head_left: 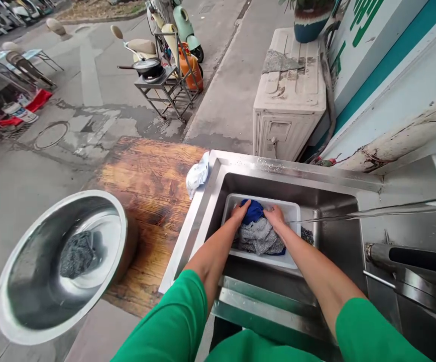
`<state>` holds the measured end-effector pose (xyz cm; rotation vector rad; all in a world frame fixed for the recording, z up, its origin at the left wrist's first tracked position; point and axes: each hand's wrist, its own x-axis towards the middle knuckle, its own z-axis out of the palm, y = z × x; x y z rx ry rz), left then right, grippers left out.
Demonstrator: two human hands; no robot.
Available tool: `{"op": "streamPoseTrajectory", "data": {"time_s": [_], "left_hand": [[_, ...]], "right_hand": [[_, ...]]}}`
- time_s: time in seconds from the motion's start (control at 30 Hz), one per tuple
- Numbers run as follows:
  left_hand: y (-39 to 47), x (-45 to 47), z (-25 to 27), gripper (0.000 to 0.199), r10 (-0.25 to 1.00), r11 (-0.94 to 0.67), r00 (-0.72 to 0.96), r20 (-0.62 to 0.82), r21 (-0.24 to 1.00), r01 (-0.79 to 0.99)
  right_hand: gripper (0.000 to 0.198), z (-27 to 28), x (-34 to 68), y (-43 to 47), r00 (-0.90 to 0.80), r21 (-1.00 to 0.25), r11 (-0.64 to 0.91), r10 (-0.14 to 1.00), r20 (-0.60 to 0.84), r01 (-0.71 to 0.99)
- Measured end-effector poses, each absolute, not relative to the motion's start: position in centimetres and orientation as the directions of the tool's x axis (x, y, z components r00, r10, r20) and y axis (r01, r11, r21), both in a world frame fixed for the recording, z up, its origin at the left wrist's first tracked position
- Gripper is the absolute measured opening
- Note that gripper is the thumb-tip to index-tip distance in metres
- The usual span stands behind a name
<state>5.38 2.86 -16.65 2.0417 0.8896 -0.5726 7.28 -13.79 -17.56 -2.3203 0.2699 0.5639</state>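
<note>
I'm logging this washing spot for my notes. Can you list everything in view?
sink: one, steel, right of centre
tub: one, white, inside the sink
blue cloth: one, in the tub, between the hands
grey cloth: one, in the tub, under the hands
bowl: one, steel, lower left
scourer: one, grey, inside the bowl
board: one, brown wood, left of the sink
bag: one, white, on the sink's left rim
air-conditioner unit: one, white, behind the sink
wok: one, black, on a metal stand
gas cylinder: one, orange, beside the stand
left hand: on the cloths
right hand: on the cloths
</note>
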Motion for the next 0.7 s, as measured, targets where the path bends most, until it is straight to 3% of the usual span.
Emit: {"op": "streamPoseTrajectory", "data": {"time_s": [0.07,0.17,0.23,0.37,0.5,0.6,0.7], "left_hand": [[2.6,5.4,-15.8,0.063,0.314,-0.416,0.675,-0.668,0.542,0.73],[1.6,3.2,-13.4,0.033,0.219,-0.505,0.771,-0.599,0.606,0.614],[0.5,0.7,-12.3,0.028,0.113,-0.617,0.856,-0.504,0.64,0.458],[-1.8,-2.9,-13.6,0.057,-0.029,-0.848,0.852,-0.523,0.464,0.257],[-3.2,-1.3,-16.7,0.049,-0.032,-0.922,0.881,-0.471,0.355,0.156],[-3.4,2.9,-17.4,0.039,0.132,-0.866,0.828,-0.545,0.343,0.364],[-2.5,6.7,-16.3,0.043,0.225,-0.762,0.713,-0.664,0.336,0.554]], "right_hand": [[0.036,-15.6,4.9,-13.7,0.91,-0.617,-0.757,0.073,-0.408,-0.216],[0.029,-13.3,0.3,-15.7,0.907,-0.611,-0.762,0.389,-0.162,0.217],[0.029,-13.3,-2.1,-17.5,0.875,-0.574,-0.746,0.473,-0.1,0.338],[0.043,-16.9,-4.0,-18.5,0.899,-0.434,-0.878,0.343,-0.273,0.203],[0.048,-19.7,-1.4,-16.7,0.882,-0.278,-0.941,0.291,-0.371,0.193],[0.042,-19.1,3.3,-15.5,0.796,-0.228,-0.973,0.116,-0.595,-0.029],[0.046,-17.0,7.0,-15.7,0.776,-0.205,-0.973,0.051,-0.629,-0.103]]}}
